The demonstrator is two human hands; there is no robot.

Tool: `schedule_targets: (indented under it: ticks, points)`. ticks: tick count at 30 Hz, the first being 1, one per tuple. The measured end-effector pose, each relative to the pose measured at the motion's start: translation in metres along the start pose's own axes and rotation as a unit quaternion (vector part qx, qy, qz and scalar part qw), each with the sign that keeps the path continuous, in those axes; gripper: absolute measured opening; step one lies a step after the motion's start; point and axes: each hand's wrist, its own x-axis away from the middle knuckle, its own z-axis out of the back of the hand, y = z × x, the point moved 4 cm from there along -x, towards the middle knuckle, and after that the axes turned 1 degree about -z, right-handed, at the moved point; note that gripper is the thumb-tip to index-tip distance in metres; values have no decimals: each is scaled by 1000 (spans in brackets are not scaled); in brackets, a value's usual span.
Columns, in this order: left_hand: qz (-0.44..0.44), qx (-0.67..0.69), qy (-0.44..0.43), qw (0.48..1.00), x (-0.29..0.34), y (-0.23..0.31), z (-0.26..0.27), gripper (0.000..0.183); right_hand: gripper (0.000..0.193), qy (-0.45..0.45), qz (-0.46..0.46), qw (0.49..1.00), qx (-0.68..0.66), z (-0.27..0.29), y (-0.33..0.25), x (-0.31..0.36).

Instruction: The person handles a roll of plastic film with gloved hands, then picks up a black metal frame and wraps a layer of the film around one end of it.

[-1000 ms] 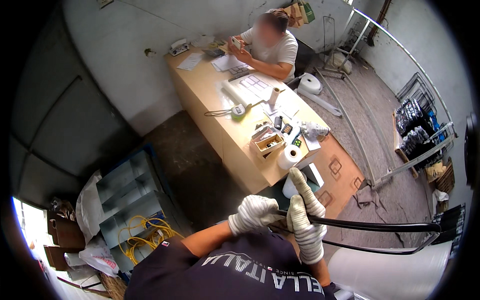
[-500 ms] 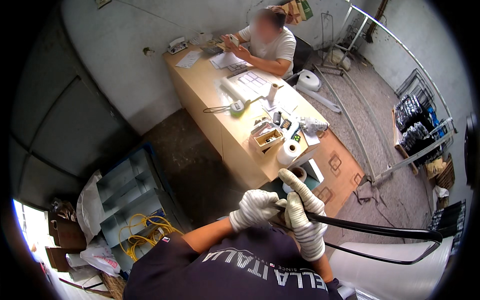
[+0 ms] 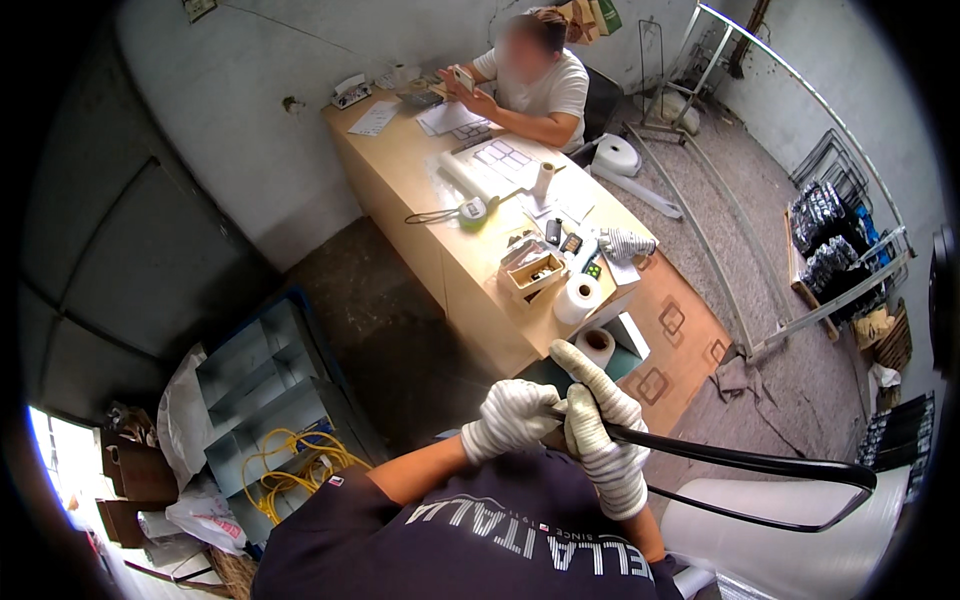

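A long, glossy black bent bar (image 3: 750, 459) stretches from my hands toward the right, where it curves back in a narrow loop. My right hand (image 3: 605, 440), in a striped white knit glove, is wrapped around the bar with its index finger extended along the top. Just to its left, my left hand (image 3: 508, 420), gloved the same way, is closed on the bar's near end. The two hands almost touch in front of my dark shirt. Part of the bar is hidden behind the gloves.
Ahead stands a wooden desk (image 3: 400, 190) with film rolls, a tape measure (image 3: 473, 212) and a small box. A person (image 3: 550, 85) sits behind it holding a phone. At left is a grey compartment tray (image 3: 265, 370) with yellow cord; at right, a large film roll (image 3: 790, 525) and a metal frame (image 3: 730, 260).
The bar's looped far end has shifted slightly left, and my right hand has moved a little left with it. Both hands keep their hold on the bar.
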Motion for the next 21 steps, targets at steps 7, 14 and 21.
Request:
schedule_targets:
  ticks: [7,14,21]
  points:
    - [5,35,-7,999,2,-5,-2,11,32,-11,10,1000,9,-2,-4,1]
    - [29,59,-14,998,2,-2,-1,10,32,-4,8,1000,27,-3,-4,2]
    - [37,71,-15,997,1,5,2,9,32,-5,46,998,34,-4,-3,3]
